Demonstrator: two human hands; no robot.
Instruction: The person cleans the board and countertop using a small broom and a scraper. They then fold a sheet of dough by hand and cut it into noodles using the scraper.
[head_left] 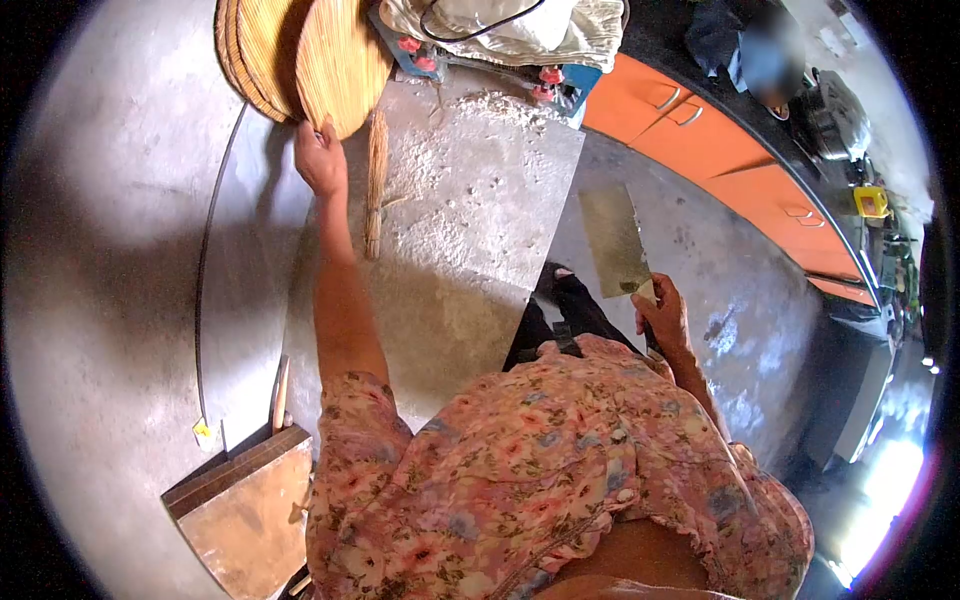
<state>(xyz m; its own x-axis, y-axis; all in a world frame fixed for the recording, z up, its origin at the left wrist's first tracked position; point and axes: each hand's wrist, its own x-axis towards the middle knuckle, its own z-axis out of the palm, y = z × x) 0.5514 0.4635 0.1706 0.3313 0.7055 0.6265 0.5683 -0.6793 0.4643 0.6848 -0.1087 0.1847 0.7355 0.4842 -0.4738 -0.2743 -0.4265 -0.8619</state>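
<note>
Disc of ribbed straw-coloured material (pixel 345 70) sits just beyond the left grip (pixel 320 162), which pinches its near edge; a bundled tan straw brush (pixel 376 190) lies right of that grip on the grey, powder-dusted tabletop (pixel 440 315). The right grip (pixel 664 318) clasps a broad rectangular metal cleaver (pixel 612 238), its blade pointing away beyond that grip.

I see room for the hands to pass over the near stretch of the counter (pixel 440 320), between the left forearm and the edge on the right. Farther along, the straw brush (pixel 376 190) lies just beside the left hand (pixel 322 165), and the round woven mats (pixel 345 65) and white cloth bundle (pixel 510 28) block the far end. To the right, the broad blade (pixel 613 240) in the right hand (pixel 664 314) juts into the gap before the orange cabinets (pixel 735 172).
</note>
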